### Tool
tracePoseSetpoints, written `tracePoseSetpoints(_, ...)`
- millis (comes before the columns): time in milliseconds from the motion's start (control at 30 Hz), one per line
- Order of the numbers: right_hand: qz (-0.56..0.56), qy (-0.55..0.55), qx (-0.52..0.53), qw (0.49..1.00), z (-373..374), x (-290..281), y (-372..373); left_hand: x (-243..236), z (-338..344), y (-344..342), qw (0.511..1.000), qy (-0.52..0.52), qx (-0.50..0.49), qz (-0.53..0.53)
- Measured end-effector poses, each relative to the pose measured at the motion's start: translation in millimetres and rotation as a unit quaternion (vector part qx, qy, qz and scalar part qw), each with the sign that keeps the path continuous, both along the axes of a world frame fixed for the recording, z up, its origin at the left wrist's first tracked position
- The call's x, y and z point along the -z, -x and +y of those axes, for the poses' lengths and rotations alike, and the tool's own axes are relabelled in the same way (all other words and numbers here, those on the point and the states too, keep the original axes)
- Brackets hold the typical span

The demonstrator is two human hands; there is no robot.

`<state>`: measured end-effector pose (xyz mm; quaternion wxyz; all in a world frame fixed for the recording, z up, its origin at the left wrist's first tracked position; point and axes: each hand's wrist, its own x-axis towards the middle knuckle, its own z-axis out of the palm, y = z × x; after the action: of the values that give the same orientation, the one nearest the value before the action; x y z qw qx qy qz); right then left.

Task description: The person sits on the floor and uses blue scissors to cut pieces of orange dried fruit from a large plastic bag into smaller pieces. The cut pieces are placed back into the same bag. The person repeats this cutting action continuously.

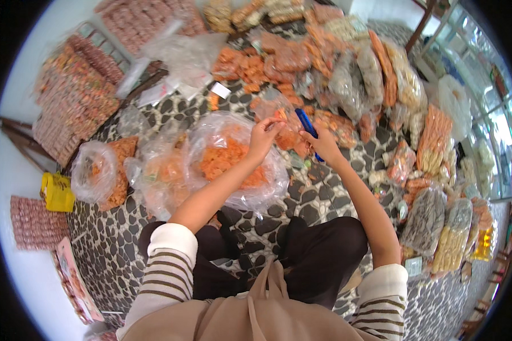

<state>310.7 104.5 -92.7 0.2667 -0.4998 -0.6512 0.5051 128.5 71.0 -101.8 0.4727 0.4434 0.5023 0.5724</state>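
Note:
My right hand (322, 145) is closed around a slim blue hand tool (305, 121) shaped like a stapler, its lower end showing below the fingers. Facing it, my left hand (264, 138) has its fingertips drawn together in a pinch; what they hold is too small to make out. Just beyond and between both hands lie clear plastic packets of orange snacks (288, 138). A large open clear bag (276, 190) heaped with orange chips (226, 161) sits below my left forearm.
Left of the big bag are more clear bags (153, 193), an open-topped one (91, 179) and a yellow bag (57, 193). Packed snack bundles (74, 108) lean at the far left. Filled bags (358, 74) crowd the far side and right. A white card (220, 90) lies on the pebble-patterned floor.

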Motion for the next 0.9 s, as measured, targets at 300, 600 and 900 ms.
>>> tracePoseSetpoints(300, -0.249, -0.357, -0.068, 0.898, -85.8, -116.6, 94.5, -99.4, -64.2, 99.8, 0.919, -0.184, -0.198, 0.286)
tracePoseSetpoints(600, -0.336, -0.351, -0.080, 0.870, -102.0, -111.5, 120.3, -112.2, -87.6, 109.2, 0.882, -0.234, -0.251, 0.322)
tracePoseSetpoints(900, -0.186, -0.170, -0.060, 0.966, -71.6, -85.9, 98.2, -111.5, -78.9, 123.8, 0.920, -0.215, -0.214, 0.248)
